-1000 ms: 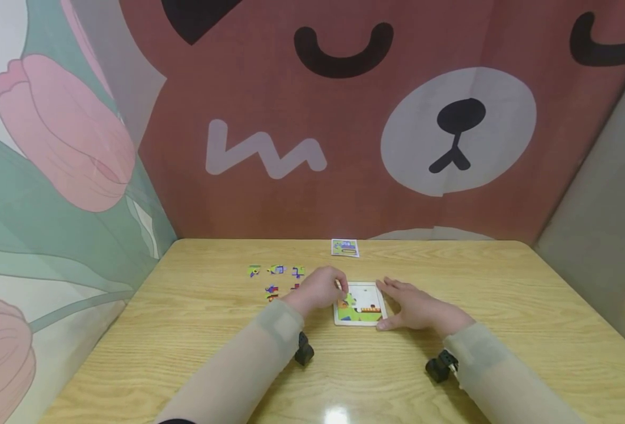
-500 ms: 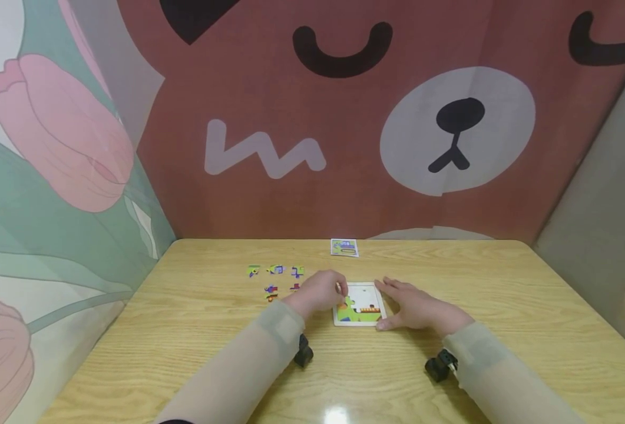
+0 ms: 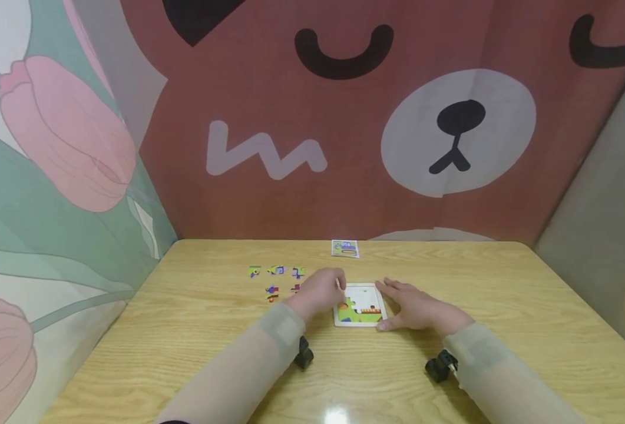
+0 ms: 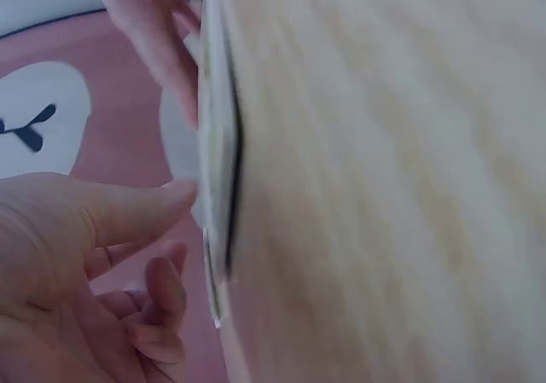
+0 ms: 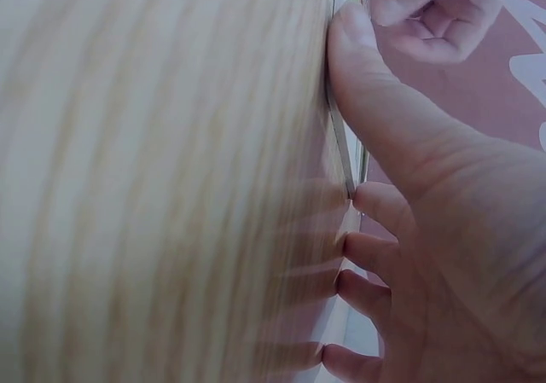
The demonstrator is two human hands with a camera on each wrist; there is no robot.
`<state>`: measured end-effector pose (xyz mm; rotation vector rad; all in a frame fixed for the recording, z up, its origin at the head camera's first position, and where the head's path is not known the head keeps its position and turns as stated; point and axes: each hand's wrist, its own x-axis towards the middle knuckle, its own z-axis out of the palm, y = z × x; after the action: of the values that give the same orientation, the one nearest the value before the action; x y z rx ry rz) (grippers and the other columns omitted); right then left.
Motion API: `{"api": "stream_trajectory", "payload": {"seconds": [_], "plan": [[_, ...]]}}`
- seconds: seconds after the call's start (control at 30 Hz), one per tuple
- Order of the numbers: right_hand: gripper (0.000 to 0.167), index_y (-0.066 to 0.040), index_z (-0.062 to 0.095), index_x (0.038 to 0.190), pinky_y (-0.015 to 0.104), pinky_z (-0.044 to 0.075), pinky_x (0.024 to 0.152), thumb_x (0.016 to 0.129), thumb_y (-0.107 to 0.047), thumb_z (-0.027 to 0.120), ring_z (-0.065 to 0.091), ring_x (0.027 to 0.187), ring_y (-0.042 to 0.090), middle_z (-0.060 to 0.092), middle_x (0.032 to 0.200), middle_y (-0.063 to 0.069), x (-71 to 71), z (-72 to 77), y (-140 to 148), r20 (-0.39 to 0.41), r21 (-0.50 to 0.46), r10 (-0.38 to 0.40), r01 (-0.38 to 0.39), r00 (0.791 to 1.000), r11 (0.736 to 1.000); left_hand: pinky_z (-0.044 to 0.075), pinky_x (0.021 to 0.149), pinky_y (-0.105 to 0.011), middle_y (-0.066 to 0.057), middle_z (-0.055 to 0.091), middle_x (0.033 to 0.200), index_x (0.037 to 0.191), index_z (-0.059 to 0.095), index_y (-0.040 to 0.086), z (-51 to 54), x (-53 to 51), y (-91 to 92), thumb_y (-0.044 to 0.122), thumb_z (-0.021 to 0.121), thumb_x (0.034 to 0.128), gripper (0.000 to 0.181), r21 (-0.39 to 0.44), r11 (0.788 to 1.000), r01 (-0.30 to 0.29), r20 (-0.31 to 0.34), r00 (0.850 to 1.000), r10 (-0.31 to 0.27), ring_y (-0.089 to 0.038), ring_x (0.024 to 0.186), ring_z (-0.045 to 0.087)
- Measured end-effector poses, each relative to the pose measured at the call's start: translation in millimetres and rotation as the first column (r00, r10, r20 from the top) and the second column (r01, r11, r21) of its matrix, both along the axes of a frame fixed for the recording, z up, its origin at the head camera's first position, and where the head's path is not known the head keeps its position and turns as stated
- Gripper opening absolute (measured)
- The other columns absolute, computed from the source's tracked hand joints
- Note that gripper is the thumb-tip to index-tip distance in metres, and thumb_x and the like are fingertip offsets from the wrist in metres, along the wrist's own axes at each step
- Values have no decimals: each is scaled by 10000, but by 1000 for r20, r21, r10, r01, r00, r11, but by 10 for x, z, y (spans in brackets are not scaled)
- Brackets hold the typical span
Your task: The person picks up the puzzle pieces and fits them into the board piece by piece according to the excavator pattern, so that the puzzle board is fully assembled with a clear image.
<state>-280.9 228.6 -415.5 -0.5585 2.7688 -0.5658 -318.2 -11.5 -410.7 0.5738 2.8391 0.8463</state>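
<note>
The puzzle tray (image 3: 357, 324) lay flat on the wooden table (image 3: 211, 359), between the 2 hands. Fitted pieces (image 3: 362, 317), mostly green with a red and orange strip, filled its near side and ran up its left side; white base showed toward the far right. The left hand (image 3: 320, 288) was at the tray's left edge with its fingers bent inward; whether it pinched a piece I cannot tell. The right hand (image 3: 413, 304) was spread, its thumb touching the near right corner and its index finger by the far right corner.

To the left of the tray lay loose pieces (image 3: 277, 270): 3 in a far row and others nearer, 1 of them beside the left hand. A picture card (image 3: 345, 248) lay at the far edge of the table. Beyond stood a wall (image 3: 259, 206) with a printed red-brown animal face.
</note>
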Motion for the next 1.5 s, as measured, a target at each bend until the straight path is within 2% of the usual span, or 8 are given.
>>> {"api": "stream_trajectory", "payload": {"seconds": [0.1, 0.23, 0.47, 0.73, 0.87, 1.07, 1.3, 1.5], "plan": [[1066, -97, 279, 1557, 630, 214, 1086, 749, -605, 753, 196, 1421, 466, 212, 1585, 224, 10, -5, -13, 4, 4, -3, 3, 1000, 1000, 417, 594, -303, -6, 559, 797, 894, 611, 146, 36, -44, -115, 105, 736, 875, 133, 72, 997, -20, -61, 998, 24, -159, 682, 509], [1069, -102, 275, 1559, 624, 213, 1089, 746, -601, 757, 191, 1425, 459, 208, 1589, 214, 17, 1, -17, 5, 9, -12, 12, 1000, 1000, 436, 565, -320, -26, 558, 804, 916, 611, 143, 130, -98, -361, 113, 724, 892, 120, 123, 990, -71, -71, 994, 80, -163, 626, 530], [1076, -88, 267, 1559, 620, 211, 1092, 748, -606, 750, 187, 1426, 461, 201, 1590, 217, 14, 2, -15, -1, 9, -17, 17, 1000, 1000, 402, 542, -324, -38, 582, 822, 932, 663, 101, 226, -118, -913, 21, 672, 864, 105, 16, 987, -162, -21, 987, 162, -183, 604, 488], [1090, -48, 285, 1544, 608, 208, 1100, 741, -615, 756, 201, 1422, 462, 220, 1578, 238, 1, -10, -10, -16, 5, -16, 16, 1000, 1000, 451, 682, -360, -103, 635, 1108, 1002, 672, 66, 152, -80, -1349, 79, 726, 864, 149, -61, 975, -211, 32, 976, 214, -205, 739, 539], [1103, -38, 287, 1539, 596, 212, 1104, 734, -629, 755, 212, 1421, 455, 225, 1578, 232, -6, -33, -13, -21, 8, -22, 22, 1000, 1000, 465, 777, -385, -102, 652, 1100, 1051, 675, 67, 79, -69, -1420, 98, 786, 825, 255, -60, 982, -180, 53, 982, 183, -209, 830, 557], [1096, -50, 287, 1542, 610, 211, 1098, 735, -622, 757, 211, 1420, 460, 228, 1575, 239, -6, -44, -7, -29, 0, -11, 11, 1000, 1000, 457, 729, -362, -51, 640, 964, 1004, 666, 77, 27, -86, -1410, 59, 801, 799, 246, -39, 984, -172, 65, 983, 174, -195, 777, 540], [1077, -64, 279, 1550, 617, 205, 1096, 749, -611, 748, 198, 1423, 463, 214, 1580, 237, 5, -28, -11, -15, 0, -5, 5, 1000, 1000, 468, 777, -395, -55, 622, 933, 987, 636, 56, 22, -91, -1410, 31, 805, 788, 262, -40, 986, -161, 51, 985, 163, -217, 831, 559], [1069, -82, 270, 1557, 620, 202, 1096, 756, -613, 738, 186, 1426, 462, 199, 1588, 227, 3, -25, -11, -8, 2, -7, 7, 1000, 1000, 447, 687, -359, -63, 573, 851, 984, 587, 35, 51, -81, -1412, -27, 735, 824, 227, 16, 988, -154, 58, 987, 153, -214, 752, 529]]}}
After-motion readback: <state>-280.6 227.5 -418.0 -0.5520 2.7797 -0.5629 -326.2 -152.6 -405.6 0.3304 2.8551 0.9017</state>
